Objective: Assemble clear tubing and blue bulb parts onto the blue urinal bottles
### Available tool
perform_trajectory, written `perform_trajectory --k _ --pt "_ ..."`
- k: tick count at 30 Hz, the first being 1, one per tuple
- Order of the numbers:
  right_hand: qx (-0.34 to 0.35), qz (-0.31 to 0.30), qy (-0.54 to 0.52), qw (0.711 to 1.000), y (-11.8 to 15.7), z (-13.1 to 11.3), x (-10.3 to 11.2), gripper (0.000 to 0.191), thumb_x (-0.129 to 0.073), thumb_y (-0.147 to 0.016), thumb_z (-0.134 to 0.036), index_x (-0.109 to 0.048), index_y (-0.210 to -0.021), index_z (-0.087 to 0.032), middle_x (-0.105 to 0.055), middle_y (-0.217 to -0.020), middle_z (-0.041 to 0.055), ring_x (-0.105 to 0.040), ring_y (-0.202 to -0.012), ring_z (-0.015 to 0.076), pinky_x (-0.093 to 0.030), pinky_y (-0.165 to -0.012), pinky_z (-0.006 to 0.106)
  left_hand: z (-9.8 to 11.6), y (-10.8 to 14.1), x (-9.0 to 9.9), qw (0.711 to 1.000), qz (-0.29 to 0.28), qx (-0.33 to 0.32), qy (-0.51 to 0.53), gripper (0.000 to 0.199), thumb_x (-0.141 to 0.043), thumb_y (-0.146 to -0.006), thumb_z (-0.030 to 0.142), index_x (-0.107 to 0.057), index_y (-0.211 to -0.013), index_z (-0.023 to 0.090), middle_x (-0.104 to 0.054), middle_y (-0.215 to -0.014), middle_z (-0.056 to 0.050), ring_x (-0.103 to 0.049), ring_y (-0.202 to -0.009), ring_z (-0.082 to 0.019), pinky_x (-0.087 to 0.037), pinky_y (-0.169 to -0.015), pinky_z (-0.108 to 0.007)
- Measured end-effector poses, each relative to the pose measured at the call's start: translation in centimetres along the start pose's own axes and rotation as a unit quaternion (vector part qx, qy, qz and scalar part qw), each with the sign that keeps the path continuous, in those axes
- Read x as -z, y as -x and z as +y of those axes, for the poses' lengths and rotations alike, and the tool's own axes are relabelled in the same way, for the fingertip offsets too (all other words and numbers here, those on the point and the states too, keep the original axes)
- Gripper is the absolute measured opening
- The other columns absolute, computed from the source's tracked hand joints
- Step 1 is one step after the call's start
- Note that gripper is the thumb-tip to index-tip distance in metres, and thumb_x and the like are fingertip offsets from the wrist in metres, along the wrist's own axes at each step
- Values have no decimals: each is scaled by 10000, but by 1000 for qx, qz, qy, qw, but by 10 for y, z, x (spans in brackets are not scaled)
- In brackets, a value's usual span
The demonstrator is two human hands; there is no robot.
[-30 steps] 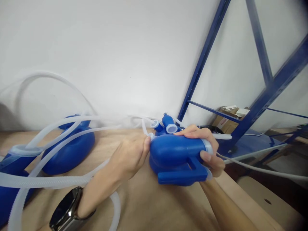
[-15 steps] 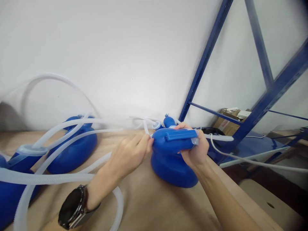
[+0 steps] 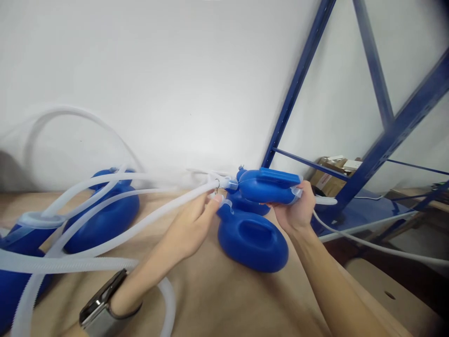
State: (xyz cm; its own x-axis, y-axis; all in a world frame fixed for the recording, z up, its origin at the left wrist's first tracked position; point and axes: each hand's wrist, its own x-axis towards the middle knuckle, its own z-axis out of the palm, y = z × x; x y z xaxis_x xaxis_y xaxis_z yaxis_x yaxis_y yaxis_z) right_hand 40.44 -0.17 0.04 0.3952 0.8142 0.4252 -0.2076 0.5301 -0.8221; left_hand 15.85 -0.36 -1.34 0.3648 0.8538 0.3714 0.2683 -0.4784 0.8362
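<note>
My right hand is closed round the wide end of a blue bottle, held sideways above the table. A white tube with a metal clamp runs to the bottle's left end. My left hand is closed just under that clamp, thumb and fingers together by the tube's end; what lies between the fingertips is partly hidden. Below the held bottle, another blue bottle lies on the brown table surface, with a translucent cap hanging at its neck.
More blue bottles and looping white tubes lie at the left. A blue metal rack stands at the right, with a cardboard box behind it. A cable crosses at the right, above a stool.
The held bottle has moved up and right, uncovering the bottle below. My left hand has turned, and a clamped tube now shows stretched above it to the held bottle.
</note>
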Motion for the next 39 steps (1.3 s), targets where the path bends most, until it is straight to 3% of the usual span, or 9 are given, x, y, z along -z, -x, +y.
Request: perform_trajectory --k 4,8,16,20,24,28,32,39 --pt "1 -34 14 999 3 -2 -1 283 -603 -726 -494 -673 -688 -222 -535 -554 -13 -509 -432 159 -376 -363 282 -12 -5 -3 996 -13 54 67 535 -352 -1058 639 -672 -1235 248 -725 -1213 -74 -702 -1023 -252 -594 -771 -342" --pt "4 -53 18 998 3 -1 -1 312 -588 -765 -538 -669 -722 -240 -530 -544 -14 -538 -445 183 -385 -386 304 -12 -4 -5 997 -17 21 70 532 -327 -1075 614 -620 -1298 230 -710 -1185 -87 -695 -1017 -242 -590 -737 -327" --pt "2 -62 39 997 4 1 -2 336 -593 -771 -577 -691 -771 -255 -554 -587 1 -632 -567 251 -493 -484 367 -18 -5 -13 997 -15 6 74 497 -313 -1088 583 -633 -1067 203 -705 -1144 -101 -703 -941 -222 -580 -688 -329" --pt "-2 -61 43 997 5 0 -4 307 -582 -751 -554 -675 -785 -263 -539 -590 -3 -619 -589 252 -510 -526 379 -19 -7 -15 996 -10 7 89 484 -340 -1077 577 -623 -1014 189 -716 -1075 -102 -714 -857 -204 -569 -643 -310" --pt "-2 -63 52 997 10 5 -8 285 -576 -748 -514 -688 -809 -259 -534 -633 -10 -537 -534 206 -464 -474 350 -19 -11 -20 976 -6 51 213 496 -469 -987 670 -559 -917 186 -713 -881 -66 -717 -679 -183 -549 -546 -278" --pt "51 -60 93 993 15 8 -10 276 -622 -745 -479 -728 -843 -244 -623 -761 13 -519 -579 185 -402 -473 309 -23 -14 -25 962 0 75 262 566 -546 -900 757 -510 -843 195 -701 -732 -41 -705 -583 -173 -565 -536 -278" --pt "119 -69 145 980 14 6 -4 252 -614 -753 -428 -750 -848 -239 -694 -877 43 -582 -744 231 -442 -632 337 -24 -12 -25 966 -51 76 240 579 -551 -892 774 -489 -809 204 -676 -635 -13 -665 -496 -151 -530 -484 -253" --pt "158 -147 147 965 14 4 10 278 -655 -797 -457 -773 -958 -263 -766 -963 58 -675 -918 306 -509 -828 421 -13 -7 -22 945 -145 123 268 609 -581 -841 783 -494 -688 201 -605 -524 -8 -551 -382 -107 -438 -408 -222"
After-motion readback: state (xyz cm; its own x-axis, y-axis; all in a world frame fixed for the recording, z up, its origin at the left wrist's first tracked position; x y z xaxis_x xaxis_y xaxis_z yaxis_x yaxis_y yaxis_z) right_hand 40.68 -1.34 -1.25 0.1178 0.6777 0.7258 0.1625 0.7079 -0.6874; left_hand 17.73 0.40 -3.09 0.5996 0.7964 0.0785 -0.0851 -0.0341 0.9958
